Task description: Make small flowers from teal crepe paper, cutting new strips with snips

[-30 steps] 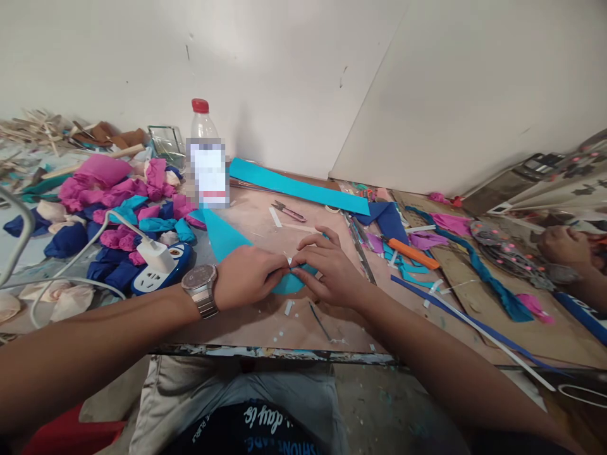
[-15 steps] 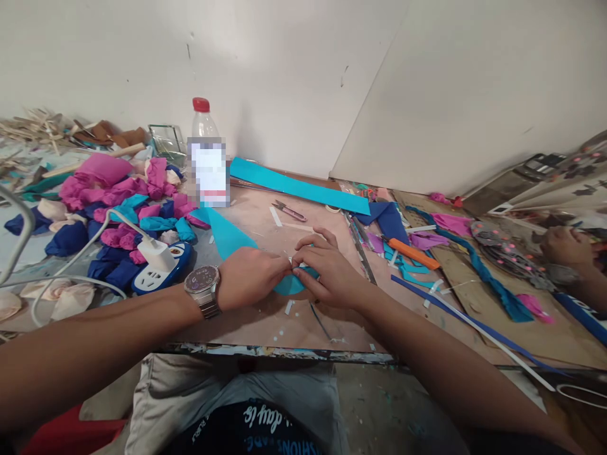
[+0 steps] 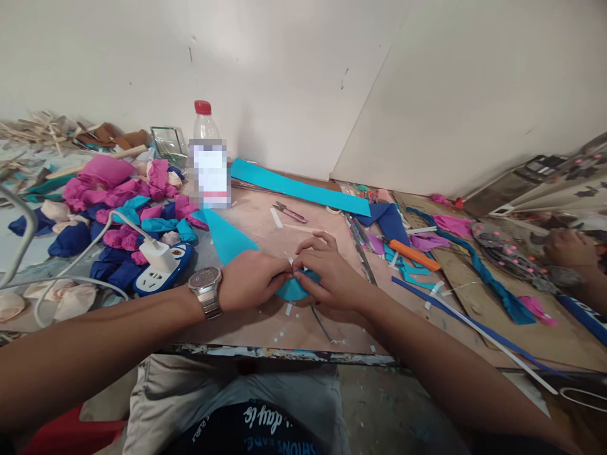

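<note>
A turquoise strip of crepe paper or cloth point(image 3: 230, 237) runs from near the phone down behind my left hand point(image 3: 253, 278). Its near end shows as a rounded piece below my fingers. My left thumb and forefinger pinch the strip from the left. On the other side, my right hand point(image 3: 329, 272) grips the same strip with thumb and forefinger, its other fingers curled loosely above. The fingertips of both hands almost meet, with a small white bit between them that I cannot make out. Small thread snips point(image 3: 290, 213) lie on the table beyond my hands.
A bottle point(image 3: 203, 120) stands behind a blurred phone screen point(image 3: 211, 170). Crumpled colored pieces point(image 3: 107, 183) and a power strip point(image 3: 156, 272) lie left. Another turquoise strip point(image 3: 298, 188) lies at the back. An orange cutter point(image 3: 413, 254) sits right; another person's hand point(image 3: 569, 248) is far right.
The view has shifted very slightly. My fingers have moved a little on the turquoise strip, and my left wrist has turned slightly; both hands keep their hold.
</note>
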Available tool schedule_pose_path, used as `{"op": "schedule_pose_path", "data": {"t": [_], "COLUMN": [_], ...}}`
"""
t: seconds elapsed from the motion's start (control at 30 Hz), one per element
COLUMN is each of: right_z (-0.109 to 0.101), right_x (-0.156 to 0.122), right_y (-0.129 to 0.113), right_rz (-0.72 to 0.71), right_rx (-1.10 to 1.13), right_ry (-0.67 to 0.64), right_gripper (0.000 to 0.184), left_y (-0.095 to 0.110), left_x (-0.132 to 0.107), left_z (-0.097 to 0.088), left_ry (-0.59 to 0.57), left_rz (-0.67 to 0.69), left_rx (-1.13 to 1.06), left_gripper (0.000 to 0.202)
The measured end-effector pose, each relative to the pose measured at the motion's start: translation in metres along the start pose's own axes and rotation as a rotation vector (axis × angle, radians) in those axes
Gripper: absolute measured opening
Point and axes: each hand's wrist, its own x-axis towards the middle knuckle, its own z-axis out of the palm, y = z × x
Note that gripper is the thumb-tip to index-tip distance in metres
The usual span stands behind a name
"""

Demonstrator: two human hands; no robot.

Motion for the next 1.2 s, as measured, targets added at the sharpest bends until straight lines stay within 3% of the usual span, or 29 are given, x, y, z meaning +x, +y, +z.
{"op": "schedule_pose_path", "data": {"t": [0.7,0.97,1.2], "right_z": [0.000,-0.001,-0.002], "right_x": [-0.001,-0.001,-0.001], "right_y": [0.006,0.010,0.014], "right_rz": [-0.021,-0.058,-0.045], "right_rx": [0.011,-0.023,-0.036], "right_ry": [0.030,0.048,0.008], "right_gripper": [0.011,0.009,0.015], "left_y": [-0.005,-0.010,-0.012], "left_x": [0.002,0.004,0.005], "left_z": [-0.003,-0.008,-0.009], "left_ry": [-0.002,-0.122,-0.121], "left_rz": [-0.075,-0.069,-0.067], "left_rx": [-0.246,-0.381,-0.411], "left_gripper": [0.023,0.034,0.032]}}
